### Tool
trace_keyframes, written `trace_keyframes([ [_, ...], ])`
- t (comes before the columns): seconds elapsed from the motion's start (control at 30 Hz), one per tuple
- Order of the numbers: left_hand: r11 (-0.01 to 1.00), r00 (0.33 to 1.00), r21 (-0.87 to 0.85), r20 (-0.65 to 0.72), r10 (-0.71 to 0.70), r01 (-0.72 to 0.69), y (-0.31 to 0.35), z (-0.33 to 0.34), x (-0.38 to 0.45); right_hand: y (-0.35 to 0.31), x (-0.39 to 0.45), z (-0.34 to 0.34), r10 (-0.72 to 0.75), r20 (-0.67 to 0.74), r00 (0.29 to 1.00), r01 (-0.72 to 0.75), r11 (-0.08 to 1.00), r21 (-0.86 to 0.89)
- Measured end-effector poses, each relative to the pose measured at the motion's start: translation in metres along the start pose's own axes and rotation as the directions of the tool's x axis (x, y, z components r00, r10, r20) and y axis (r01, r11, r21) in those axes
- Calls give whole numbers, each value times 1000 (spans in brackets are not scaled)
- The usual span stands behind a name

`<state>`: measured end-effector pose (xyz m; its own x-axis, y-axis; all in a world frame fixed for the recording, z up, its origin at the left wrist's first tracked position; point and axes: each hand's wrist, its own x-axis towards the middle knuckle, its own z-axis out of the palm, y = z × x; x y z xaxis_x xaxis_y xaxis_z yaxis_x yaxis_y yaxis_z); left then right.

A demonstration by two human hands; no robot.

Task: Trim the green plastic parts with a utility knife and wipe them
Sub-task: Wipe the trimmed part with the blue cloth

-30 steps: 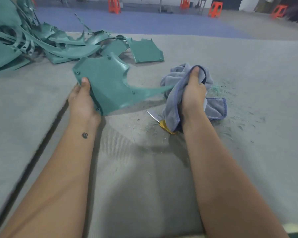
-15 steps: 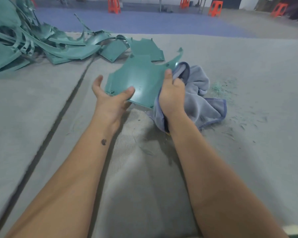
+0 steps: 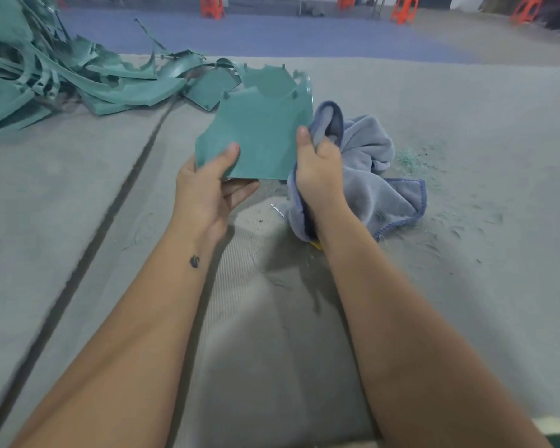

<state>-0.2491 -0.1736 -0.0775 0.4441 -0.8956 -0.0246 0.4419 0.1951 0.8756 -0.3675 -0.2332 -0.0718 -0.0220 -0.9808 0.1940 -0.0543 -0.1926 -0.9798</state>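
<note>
A flat green plastic part (image 3: 259,134) is held up above the grey felt table (image 3: 466,286). My left hand (image 3: 210,189) pinches its lower left corner, thumb on top and fingers beneath. My right hand (image 3: 317,169) grips the blue-grey cloth (image 3: 366,179) and presses it against the part's right edge, thumb on the part's face. Most of the cloth trails onto the table to the right. The utility knife (image 3: 314,244) lies under the cloth and my right wrist; only its blade tip and a bit of yellow handle show.
A pile of green plastic parts and trimmed strips (image 3: 78,79) covers the table's far left. Green shavings (image 3: 411,160) are scattered right of the cloth. A dark seam (image 3: 110,208) runs diagonally across the table. Orange stools (image 3: 212,6) stand on the floor beyond.
The part was turned and swung from my left side to the centre. My left hand re-gripped its lower corner, and my right hand brought the cloth up to its right edge.
</note>
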Motion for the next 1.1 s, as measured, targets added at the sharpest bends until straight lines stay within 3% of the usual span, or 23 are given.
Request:
trace_keyframes([
  [0.1,989,977,60,155,-145,137,12,-14,3,2,6,-10,-54,22,998,56,992,-112],
  [0.2,985,961,94,222,-163,145,15,-18,1,3,5,-12,-31,115,993,60,962,-266],
  [0.3,996,989,-17,125,-80,83,9,-11,1,2,-3,-10,-67,-90,994,69,998,15],
  [0.37,998,998,-38,47,-48,50,5,-7,2,-3,-8,-9,-69,-129,989,95,973,208],
  [0.4,998,999,-53,10,-33,33,3,-6,3,-4,-9,-10,-55,-84,995,77,956,282],
  [0.5,978,1000,-211,-15,-6,3,-3,-1,5,-10,-12,-5,93,232,968,-187,886,424],
  [0.53,969,1000,-247,-7,-7,5,-5,1,5,-9,-12,-2,75,265,961,-173,914,367],
  [0.63,965,1000,-261,17,4,1,-9,5,4,-7,-16,8,-67,180,981,49,993,104],
  [0.7,961,999,-275,32,39,-28,-10,6,4,-6,-19,11,-40,129,991,29,996,86],
  [0.8,942,998,-332,17,58,-49,-8,8,5,-2,-20,10,4,282,959,5,1000,-30],
  [0.9,939,999,-345,30,14,-3,-6,6,5,3,-18,8,-29,379,925,160,934,-321],
  [1.0,977,1000,-212,25,8,-3,-3,0,7,4,-19,8,-86,352,932,215,913,-346],
  [1.1,988,997,-152,69,18,-7,-2,-2,7,6,-17,8,-79,285,955,151,958,-242],
])
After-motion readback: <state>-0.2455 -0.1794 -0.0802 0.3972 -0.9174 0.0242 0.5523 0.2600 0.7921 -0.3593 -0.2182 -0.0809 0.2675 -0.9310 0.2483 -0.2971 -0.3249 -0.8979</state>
